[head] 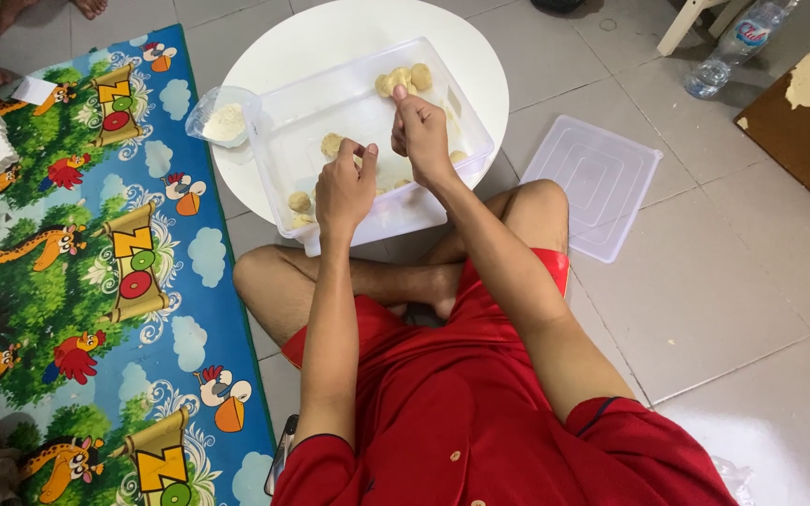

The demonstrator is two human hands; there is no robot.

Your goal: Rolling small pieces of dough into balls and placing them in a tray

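A person in red clothes is sitting cross-legged on a pale tiled floor point(761, 309), seen from above. A large cartoon-animal play mat in blue and green point(96, 281) is lying to the left. A round white low table point(330, 37) is standing in front of the knees, carrying a clear rectangular plastic container point(283, 141). The container's clear flat lid point(592, 183) is lying on the tiles to the right, near the knee. A clear plastic water bottle point(738, 42) is lying at the top right. A small clear cup of white powder point(222, 117) is sitting on the table, just beside the container's left wall. Small pale dough balls point(403, 78) are lying scattered inside the container. The left hand point(344, 192) and right hand point(421, 139) are hovering over the container, fingers curled and pinched together; whether they are gripping dough cannot be told.
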